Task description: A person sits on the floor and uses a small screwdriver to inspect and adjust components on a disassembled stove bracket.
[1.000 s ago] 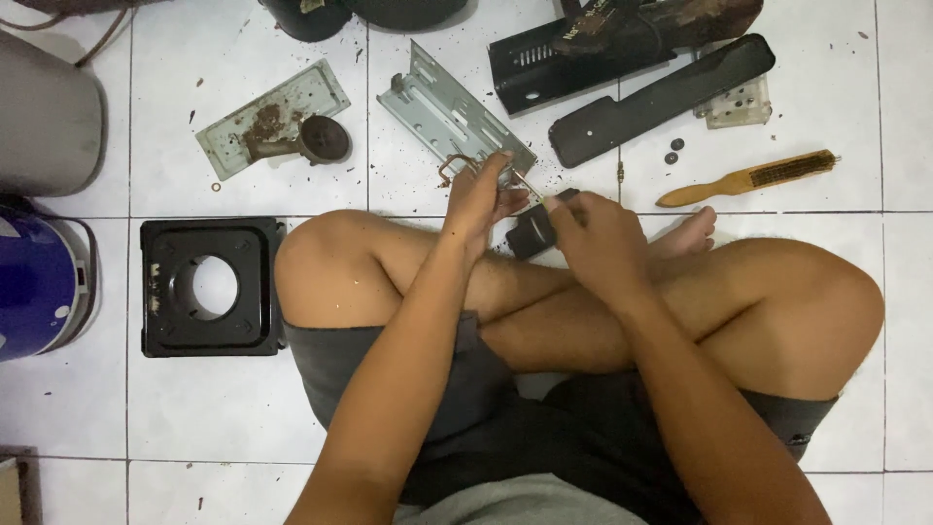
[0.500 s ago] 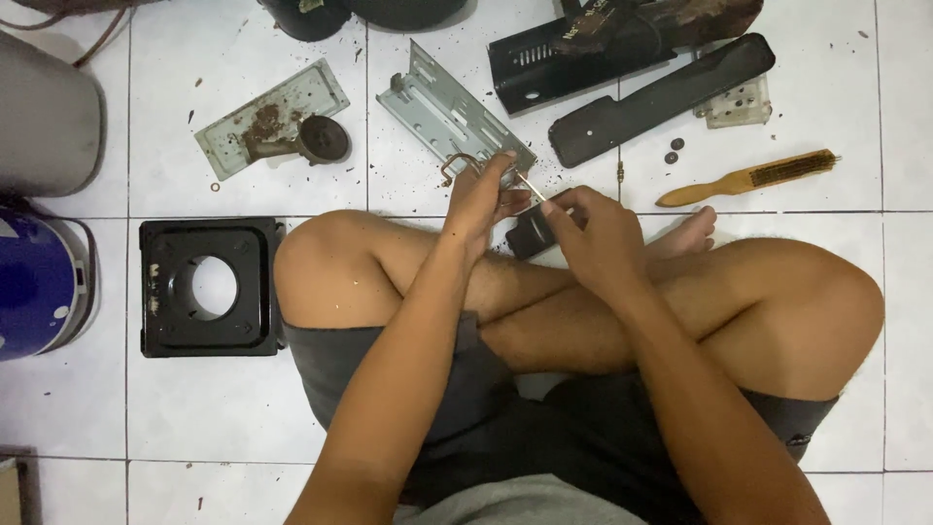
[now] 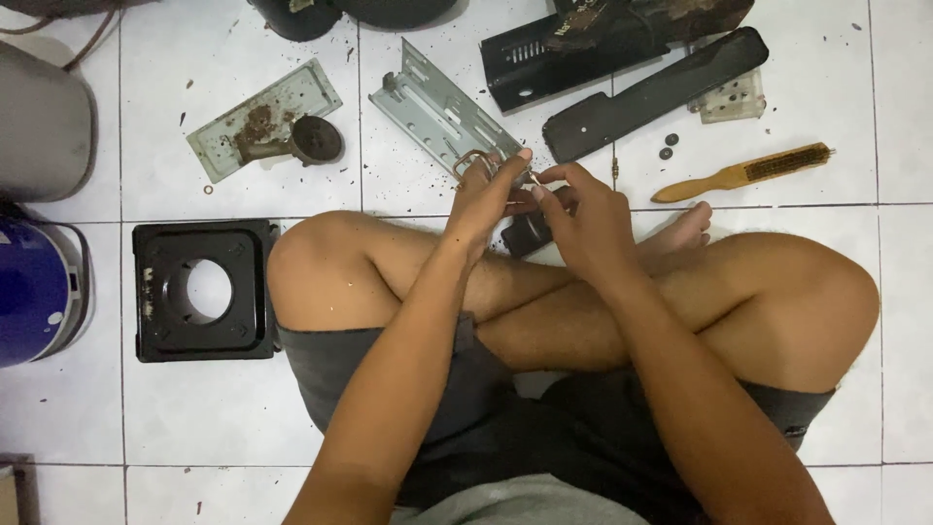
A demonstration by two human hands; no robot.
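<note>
We pinch a small metal ring part (image 3: 473, 161) in our left hand (image 3: 486, 199) grip above our crossed legs; our right hand (image 3: 583, 219) grip closes on a dark piece (image 3: 525, 233) just beside it.

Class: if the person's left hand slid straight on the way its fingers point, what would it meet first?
Probably the grey metal bracket, lying just beyond the left hand and the small metal part it holds; height above the floor is unclear.
</note>
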